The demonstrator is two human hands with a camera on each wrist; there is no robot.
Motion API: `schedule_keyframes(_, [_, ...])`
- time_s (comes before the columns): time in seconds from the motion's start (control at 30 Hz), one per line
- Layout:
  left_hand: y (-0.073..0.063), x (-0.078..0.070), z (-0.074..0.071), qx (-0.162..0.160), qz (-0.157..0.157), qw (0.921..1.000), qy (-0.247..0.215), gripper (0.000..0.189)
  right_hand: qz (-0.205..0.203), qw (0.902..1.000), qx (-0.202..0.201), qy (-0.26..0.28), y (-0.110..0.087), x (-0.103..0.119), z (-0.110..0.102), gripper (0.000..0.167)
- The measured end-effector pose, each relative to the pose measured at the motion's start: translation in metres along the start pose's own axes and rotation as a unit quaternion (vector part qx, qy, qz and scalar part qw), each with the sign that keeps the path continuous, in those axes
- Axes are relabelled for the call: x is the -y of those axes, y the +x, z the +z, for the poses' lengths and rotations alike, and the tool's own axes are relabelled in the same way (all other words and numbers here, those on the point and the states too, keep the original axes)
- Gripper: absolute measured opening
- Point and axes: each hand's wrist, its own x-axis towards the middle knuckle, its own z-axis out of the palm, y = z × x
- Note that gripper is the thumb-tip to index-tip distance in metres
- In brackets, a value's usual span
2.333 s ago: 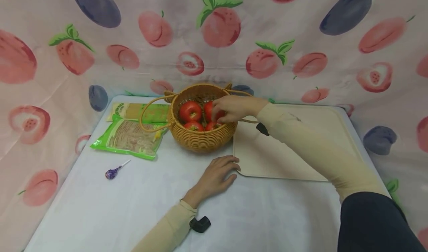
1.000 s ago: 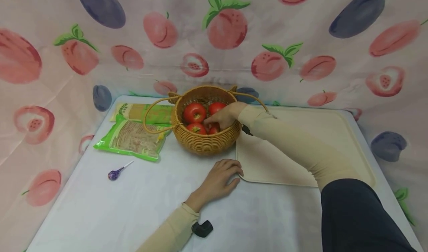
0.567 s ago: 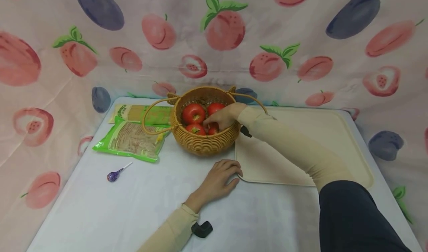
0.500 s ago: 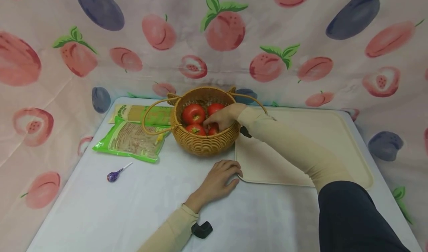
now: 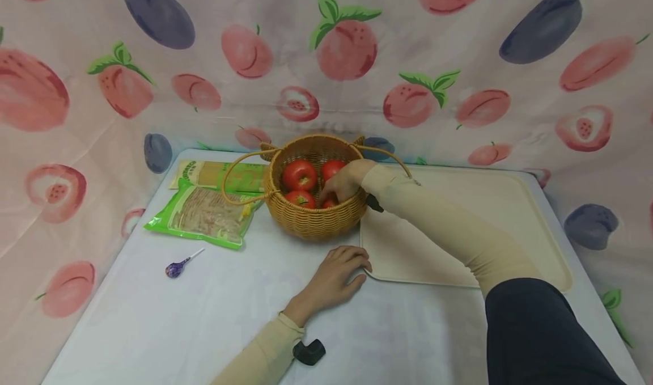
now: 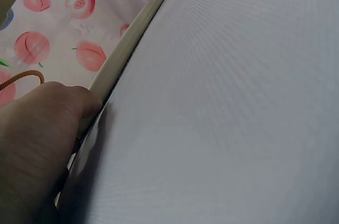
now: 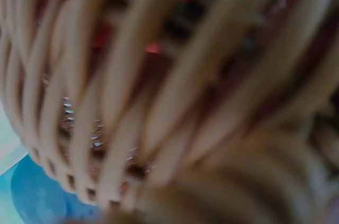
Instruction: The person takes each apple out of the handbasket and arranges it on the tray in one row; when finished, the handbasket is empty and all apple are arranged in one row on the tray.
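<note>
A wicker basket [image 5: 311, 220] stands at the back middle of the table with several red tomatoes [image 5: 299, 174] inside. My right hand [image 5: 347, 180] reaches over its right rim, fingers curled down on the front right tomato [image 5: 329, 203], mostly hidden beneath them. In the right wrist view, the blurred basket weave [image 7: 132, 75] fills the picture, with red showing through the gaps. My left hand [image 5: 331, 277] lies palm down on the table, fingertips at the near left corner of a cream tray [image 5: 459, 232]. From the left wrist, its fingers [image 6: 85, 102] overlap the tray's edge.
Left of the basket lie a green-edged bag of brown noodles [image 5: 209, 215] and, behind it, a flat pack of yellow noodles [image 5: 224, 175]. A purple lollipop [image 5: 176, 269] rests nearer the front left. Fruit-print cloth [image 5: 347, 107] hangs behind the table.
My right hand has gone from over the basket's right side down into it, and its fingers have lately drawn slightly right. The left hand stays at the tray's corner.
</note>
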Motion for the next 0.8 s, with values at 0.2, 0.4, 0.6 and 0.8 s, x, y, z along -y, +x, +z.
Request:
schedule_keyframes(0.2, [0.0,0.0,0.0,-0.005,0.002,1.0,0.0,0.013,-0.023,0.9996,-0.01,0.015,0.001,-0.001,0.002,0.061])
schedule_keyframes(0.4, [0.0,0.0,0.0,-0.007,0.004,1.0,0.001,0.013,-0.019,0.9995,-0.012,0.022,-0.002,0.001,0.001,0.06])
schedule_keyframes(0.6, [0.0,0.001,0.0,-0.008,0.003,1.0,-0.002,0.013,-0.012,0.9992,-0.018,0.032,-0.005,0.001,0.0,0.062])
schedule_keyframes(0.8, [-0.001,0.002,0.003,-0.012,0.009,0.9999,0.005,0.014,-0.024,0.9987,-0.036,0.027,-0.01,-0.002,-0.002,0.061])
